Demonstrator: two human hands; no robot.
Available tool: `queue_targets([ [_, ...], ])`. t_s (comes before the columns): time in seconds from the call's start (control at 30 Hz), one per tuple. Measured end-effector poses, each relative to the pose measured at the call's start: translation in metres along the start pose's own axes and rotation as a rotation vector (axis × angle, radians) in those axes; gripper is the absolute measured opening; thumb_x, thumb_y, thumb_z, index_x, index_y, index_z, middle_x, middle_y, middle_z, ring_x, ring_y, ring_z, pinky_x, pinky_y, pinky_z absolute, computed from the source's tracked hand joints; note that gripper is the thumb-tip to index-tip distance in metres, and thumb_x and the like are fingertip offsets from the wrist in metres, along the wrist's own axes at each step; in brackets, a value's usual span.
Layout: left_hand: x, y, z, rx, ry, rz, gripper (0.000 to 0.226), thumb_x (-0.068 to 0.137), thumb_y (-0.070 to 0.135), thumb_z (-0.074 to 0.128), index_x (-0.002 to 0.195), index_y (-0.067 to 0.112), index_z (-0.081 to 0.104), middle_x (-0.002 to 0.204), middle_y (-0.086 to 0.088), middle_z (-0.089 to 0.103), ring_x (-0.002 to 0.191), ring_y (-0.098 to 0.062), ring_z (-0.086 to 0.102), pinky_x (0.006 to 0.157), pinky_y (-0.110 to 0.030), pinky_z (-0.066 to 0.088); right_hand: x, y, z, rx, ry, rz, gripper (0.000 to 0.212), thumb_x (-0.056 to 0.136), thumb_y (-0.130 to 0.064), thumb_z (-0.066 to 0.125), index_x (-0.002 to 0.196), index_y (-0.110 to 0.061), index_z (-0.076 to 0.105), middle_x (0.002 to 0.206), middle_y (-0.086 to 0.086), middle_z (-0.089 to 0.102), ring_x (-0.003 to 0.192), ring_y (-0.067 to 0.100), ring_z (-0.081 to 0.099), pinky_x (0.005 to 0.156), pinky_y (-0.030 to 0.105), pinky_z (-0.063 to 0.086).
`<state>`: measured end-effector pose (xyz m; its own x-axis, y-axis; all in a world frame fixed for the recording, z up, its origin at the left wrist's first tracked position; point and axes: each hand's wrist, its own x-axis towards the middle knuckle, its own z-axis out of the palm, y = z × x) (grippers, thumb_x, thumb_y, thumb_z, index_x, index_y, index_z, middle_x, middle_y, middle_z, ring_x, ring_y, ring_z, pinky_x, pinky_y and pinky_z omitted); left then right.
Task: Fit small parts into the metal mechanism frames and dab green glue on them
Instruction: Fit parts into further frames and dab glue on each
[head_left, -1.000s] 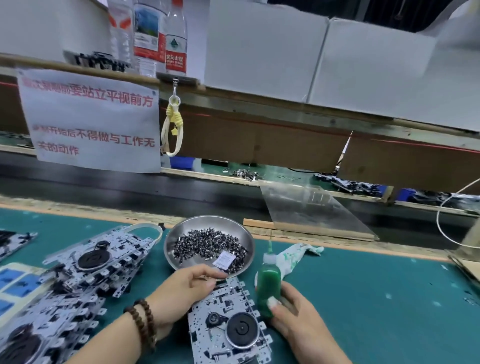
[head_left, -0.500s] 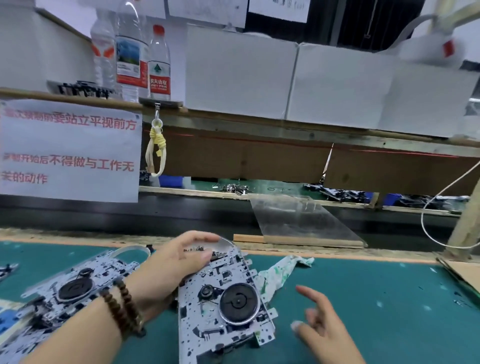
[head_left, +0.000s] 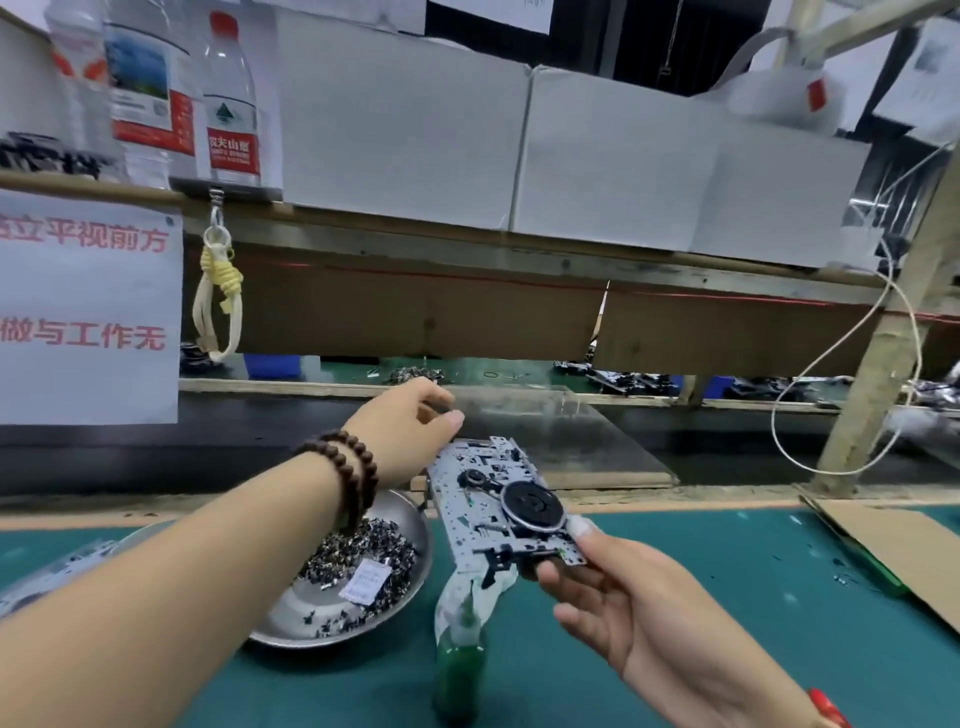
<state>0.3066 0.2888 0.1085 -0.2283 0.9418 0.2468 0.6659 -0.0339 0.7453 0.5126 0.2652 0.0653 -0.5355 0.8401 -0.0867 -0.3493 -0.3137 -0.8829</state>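
Head view, L to R: paper sign (head_left: 88, 306) w/ red characters hangs at far left, water bottles (head_left: 228, 104) on the shelf above it, a yellowish cord loop (head_left: 218, 296) dangling from a clip beside the sign. Blurred metal frames (head_left: 47, 571) lie at the left edge on the green mat (head_left: 727, 597). Left forearm crosses up from bottom left, wood bead bracelet (head_left: 348, 478) on the wrist. Left hand (head_left: 405, 431) is lifted above the far edge of the bench, fingers loosely curled, thumb tip just at the upper left corner of the mechanism frame (head_left: 498, 509); can't tell whether it truly touches or holds anything. Under that wrist sits a steel dish (head_left: 337, 623) w/ a heap of small dark parts (head_left: 363, 556) and a white packet (head_left: 366, 582) in it. Just right of the dish, green glue bottle (head_left: 460, 670) stands upright on the mat, a stained rag (head_left: 467, 592) behind its nozzle. Frame is held in the air above bottle & rag, tilted, black round wheel facing up. Right hand (head_left: 623, 597) grasps it at the lower right corner, thumb on top by the wheel, fingers underneath; frame extends up and left from that hand toward the left hand. Clear plastic sheet (head_left: 561, 431) lies behind the frame. Farther right: white cartons (head_left: 597, 150) on the shelf, white cable (head_left: 841, 395) looping down, wood post (head_left: 883, 364), cardboard piece (head_left: 904, 545) on the mat at the right edge.
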Motion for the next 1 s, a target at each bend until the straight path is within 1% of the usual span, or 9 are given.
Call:
queue_targets([
  [0.13,-0.013,-0.013,0.000,-0.033,-0.033,-0.085,0.034,0.093,0.037,0.048,0.122,0.019,0.047,0.103,0.004,0.056,0.082,-0.008,0.056,0.067,-0.024,0.050,0.015,0.004,-0.014,0.060,0.057,-0.009,0.018,0.088,-0.010,0.052,0.094,0.005,0.061,0.073,0.016,0.066,0.056,0.014,0.067,0.044,0.022,0.053],
  [0.23,-0.022,-0.017,0.008,-0.383,-0.255,-0.306,0.031,0.092,0.028,0.051,0.117,0.010,0.046,0.086,-0.008,0.060,0.063,-0.013,0.059,0.051,-0.020,0.052,0.034,0.007,-0.022,0.073,0.132,-0.036,0.016,0.092,-0.006,0.049,0.096,0.006,0.059,0.072,0.017,0.065,0.055,0.015,0.067,0.045,0.021,0.053],
  [0.33,-0.016,-0.022,0.024,-0.497,-0.386,-0.388,0.021,0.094,0.020,0.051,0.111,0.008,0.048,0.067,-0.006,0.059,0.048,-0.009,0.059,0.046,-0.018,0.051,0.057,0.009,-0.027,0.091,0.174,-0.025,0.014,0.094,-0.003,0.048,0.098,0.007,0.057,0.068,0.017,0.066,0.053,0.015,0.067,0.044,0.020,0.053],
  [0.43,0.005,-0.028,0.042,-0.568,-0.359,-0.418,0.021,0.094,0.009,0.051,0.113,0.004,0.044,0.074,-0.010,0.062,0.046,-0.007,0.060,0.043,-0.015,0.048,0.083,0.010,-0.033,0.055,0.200,0.003,0.015,0.095,-0.002,0.048,0.104,0.008,0.055,0.075,0.018,0.064,0.057,0.016,0.066,0.046,0.021,0.054],
  [0.53,0.029,-0.030,0.058,-0.547,-0.309,-0.433,0.006,0.095,0.002,0.046,0.089,0.003,0.049,0.071,-0.010,0.060,0.038,-0.002,0.055,0.037,-0.012,0.043,0.107,0.008,-0.043,0.021,0.239,0.024,0.015,0.094,-0.003,0.049,0.104,0.007,0.054,0.072,0.017,0.064,0.057,0.017,0.066,0.045,0.022,0.054],
  [0.7,0.070,-0.042,0.088,-0.533,-0.274,-0.497,0.021,0.095,-0.004,0.041,0.076,0.004,0.045,0.061,-0.009,0.055,0.046,-0.008,0.049,0.036,-0.011,0.039,0.146,0.007,-0.067,-0.094,0.319,0.097,0.038,0.093,-0.012,0.054,0.122,0.011,0.048,0.118,0.026,0.056,0.055,0.016,0.069,0.044,0.022,0.053],
  [0.73,0.078,-0.045,0.093,-0.539,-0.271,-0.509,0.021,0.095,-0.005,0.039,0.076,0.004,0.044,0.061,-0.010,0.054,0.047,-0.009,0.049,0.036,-0.012,0.039,0.152,0.008,-0.070,-0.113,0.327,0.115,0.039,0.093,-0.013,0.054,0.123,0.011,0.048,0.116,0.026,0.057,0.053,0.016,0.068,0.043,0.022,0.052],
  [0.87,0.102,-0.057,0.108,-0.562,-0.271,-0.517,0.019,0.093,-0.007,0.040,0.078,0.004,0.044,0.061,-0.012,0.055,0.052,-0.013,0.051,0.038,-0.013,0.043,0.173,0.008,-0.085,-0.159,0.341,0.152,0.025,0.094,-0.013,0.053,0.104,0.010,0.054,0.070,0.017,0.061,0.044,0.012,0.058,0.039,0.019,0.049],
  [1.0,0.122,-0.066,0.114,-0.561,-0.284,-0.516,0.017,0.094,-0.005,0.041,0.080,0.002,0.047,0.055,-0.010,0.058,0.037,-0.009,0.051,0.042,-0.016,0.044,0.193,-0.002,-0.092,-0.152,0.360,0.088,0.012,0.093,-0.001,0.050,0.084,0.007,0.052,0.066,0.015,0.055,0.036,0.008,0.056,0.037,0.016,0.047],
])
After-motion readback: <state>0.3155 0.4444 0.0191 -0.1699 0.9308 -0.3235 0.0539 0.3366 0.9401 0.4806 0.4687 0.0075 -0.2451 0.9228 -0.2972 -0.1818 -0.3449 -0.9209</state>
